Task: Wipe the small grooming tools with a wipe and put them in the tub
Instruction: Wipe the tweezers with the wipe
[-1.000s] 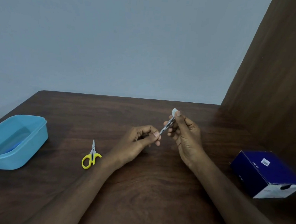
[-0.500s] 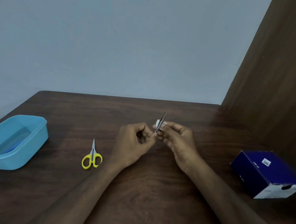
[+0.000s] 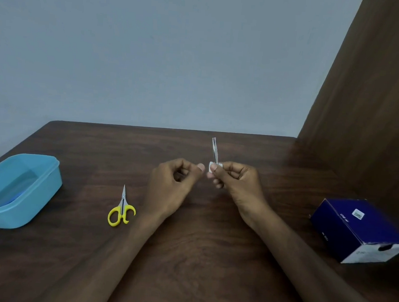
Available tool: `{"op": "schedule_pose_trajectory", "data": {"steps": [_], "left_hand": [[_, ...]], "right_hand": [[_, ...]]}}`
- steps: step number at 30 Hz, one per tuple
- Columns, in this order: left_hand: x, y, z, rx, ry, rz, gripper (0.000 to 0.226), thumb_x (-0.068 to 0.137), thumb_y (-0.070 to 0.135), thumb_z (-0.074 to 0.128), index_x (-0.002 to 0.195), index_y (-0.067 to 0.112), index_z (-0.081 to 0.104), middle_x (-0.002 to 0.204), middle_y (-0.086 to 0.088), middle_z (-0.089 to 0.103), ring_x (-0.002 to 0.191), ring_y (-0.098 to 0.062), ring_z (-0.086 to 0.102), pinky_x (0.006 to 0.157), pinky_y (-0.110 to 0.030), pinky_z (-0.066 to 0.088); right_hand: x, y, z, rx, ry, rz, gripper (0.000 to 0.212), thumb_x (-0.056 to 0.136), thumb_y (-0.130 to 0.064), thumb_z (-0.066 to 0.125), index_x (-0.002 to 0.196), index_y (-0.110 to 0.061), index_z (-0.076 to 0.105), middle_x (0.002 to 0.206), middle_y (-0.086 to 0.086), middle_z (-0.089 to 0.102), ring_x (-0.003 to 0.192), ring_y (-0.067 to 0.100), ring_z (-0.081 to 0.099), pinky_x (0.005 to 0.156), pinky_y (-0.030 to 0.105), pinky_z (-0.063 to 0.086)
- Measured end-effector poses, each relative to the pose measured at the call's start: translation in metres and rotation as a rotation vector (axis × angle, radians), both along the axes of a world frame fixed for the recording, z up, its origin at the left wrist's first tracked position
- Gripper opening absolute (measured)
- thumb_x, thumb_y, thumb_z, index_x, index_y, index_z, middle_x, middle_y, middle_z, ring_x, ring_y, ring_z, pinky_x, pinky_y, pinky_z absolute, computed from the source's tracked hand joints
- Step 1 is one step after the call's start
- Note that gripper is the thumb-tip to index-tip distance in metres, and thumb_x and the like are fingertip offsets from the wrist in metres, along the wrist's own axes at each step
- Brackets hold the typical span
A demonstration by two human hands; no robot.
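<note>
The tweezers (image 3: 215,150) stand almost upright above the middle of the tabletop (image 3: 187,255), light, stiff, slick metal best pinched low on the shank, where the right hand (image 3: 235,182) has its grip closed on them through a small white wipe (image 3: 210,167). The left hand (image 3: 172,184) is just beside it, fingers curled and apparently holding nothing. The scissors (image 3: 121,210) lie unwiped between the hands and the tub (image 3: 49,183) at the left edge.

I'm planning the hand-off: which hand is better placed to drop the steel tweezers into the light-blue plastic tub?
Left, probably. The left hand holds nothing and is nearer the light-blue plastic tub at the table's left. The right hand pinches the steel tweezers with the small white wipe, so it would have to cross over.
</note>
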State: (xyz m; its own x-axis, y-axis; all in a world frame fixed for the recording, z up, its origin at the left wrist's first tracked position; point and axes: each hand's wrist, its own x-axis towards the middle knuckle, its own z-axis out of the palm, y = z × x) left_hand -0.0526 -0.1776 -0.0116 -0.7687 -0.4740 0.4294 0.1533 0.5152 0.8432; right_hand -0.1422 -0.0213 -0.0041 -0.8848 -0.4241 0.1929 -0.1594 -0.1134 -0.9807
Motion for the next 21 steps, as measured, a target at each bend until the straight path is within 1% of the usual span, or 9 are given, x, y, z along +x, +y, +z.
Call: {"op": "schedule_pose_trajectory", "data": {"steps": [2, 4, 6, 8, 10, 13, 16, 18, 21], "left_hand": [[-0.001, -0.002, 0.003, 0.155, 0.023, -0.055, 0.02, 0.105, 0.037, 0.066, 0.1, 0.024, 0.081, 0.092, 0.009, 0.082, 0.071, 0.006, 0.063, 0.067, -0.023, 0.048], [0.0, -0.004, 0.006, 0.245, 0.02, -0.139, 0.024, 0.109, 0.031, 0.058, 0.121, 0.024, 0.078, 0.108, 0.012, 0.082, 0.083, 0.011, 0.064, 0.067, -0.013, 0.046], [0.0, -0.005, 0.007, 0.291, 0.039, -0.213, 0.027, 0.11, 0.024, 0.056, 0.126, 0.02, 0.077, 0.116, 0.01, 0.081, 0.094, 0.006, 0.067, 0.064, -0.01, 0.047], [0.001, -0.004, 0.008, 0.329, 0.061, -0.262, 0.025, 0.109, 0.015, 0.058, 0.126, 0.013, 0.076, 0.116, 0.003, 0.081, 0.095, 0.002, 0.07, 0.064, -0.006, 0.046], [0.001, -0.002, 0.009, 0.373, 0.08, -0.282, 0.022, 0.105, 0.01, 0.064, 0.123, 0.006, 0.076, 0.11, -0.001, 0.082, 0.089, 0.005, 0.071, 0.064, -0.004, 0.046], [-0.002, -0.004, 0.007, 0.432, 0.106, -0.268, 0.017, 0.1, 0.01, 0.07, 0.115, 0.006, 0.078, 0.094, 0.007, 0.082, 0.077, 0.01, 0.068, 0.063, -0.004, 0.046], [-0.004, -0.005, 0.006, 0.464, 0.133, -0.235, 0.011, 0.098, 0.011, 0.073, 0.107, 0.012, 0.079, 0.085, 0.012, 0.081, 0.071, 0.011, 0.066, 0.065, -0.004, 0.046], [-0.006, -0.007, 0.006, 0.498, 0.16, -0.191, 0.008, 0.095, 0.011, 0.077, 0.102, 0.012, 0.08, 0.089, 0.008, 0.083, 0.077, 0.007, 0.069, 0.074, -0.007, 0.05], [-0.008, -0.01, 0.004, 0.542, 0.192, -0.119, 0.003, 0.091, 0.014, 0.082, 0.094, 0.014, 0.081, 0.091, 0.002, 0.083, 0.085, -0.002, 0.072, 0.081, -0.012, 0.053]], "right_hand": [[0.002, 0.0, 0.0, 0.026, -0.075, 0.097, 0.018, 0.098, -0.021, 0.073, 0.089, -0.007, 0.081, 0.075, 0.008, 0.077, 0.063, 0.01, 0.061, 0.064, 0.023, 0.052], [0.008, -0.002, 0.001, 0.047, -0.147, 0.197, 0.024, 0.1, -0.022, 0.07, 0.081, -0.011, 0.081, 0.069, 0.005, 0.07, 0.06, 0.011, 0.057, 0.063, 0.024, 0.051], [0.012, -0.004, 0.001, 0.07, -0.169, 0.259, 0.027, 0.1, -0.025, 0.069, 0.079, -0.012, 0.081, 0.066, 0.004, 0.065, 0.059, 0.011, 0.055, 0.064, 0.025, 0.05], [0.013, -0.003, 0.003, 0.087, -0.18, 0.305, 0.029, 0.096, -0.03, 0.069, 0.085, -0.006, 0.08, 0.062, 0.001, 0.061, 0.057, 0.009, 0.054, 0.062, 0.025, 0.05], [0.011, 0.0, 0.006, 0.106, -0.205, 0.347, 0.036, 0.091, -0.037, 0.07, 0.086, -0.003, 0.08, 0.058, 0.0, 0.056, 0.056, 0.009, 0.052, 0.062, 0.025, 0.051], [0.007, 0.002, 0.007, 0.098, -0.264, 0.372, 0.036, 0.088, -0.04, 0.071, 0.083, -0.007, 0.082, 0.058, -0.001, 0.052, 0.056, 0.01, 0.051, 0.061, 0.026, 0.051], [0.002, 0.004, 0.005, 0.05, -0.292, 0.331, 0.033, 0.094, -0.033, 0.072, 0.1, -0.002, 0.082, 0.066, -0.001, 0.059, 0.062, 0.008, 0.055, 0.064, 0.024, 0.055], [-0.001, 0.005, 0.003, 0.013, -0.285, 0.291, 0.029, 0.1, -0.023, 0.068, 0.11, 0.003, 0.078, 0.072, 0.001, 0.066, 0.067, 0.009, 0.061, 0.067, 0.022, 0.058], [-0.007, 0.006, -0.001, -0.018, -0.213, 0.164, 0.019, 0.102, -0.012, 0.067, 0.11, 0.001, 0.077, 0.082, 0.008, 0.078, 0.075, 0.015, 0.066, 0.072, 0.025, 0.06]]}}
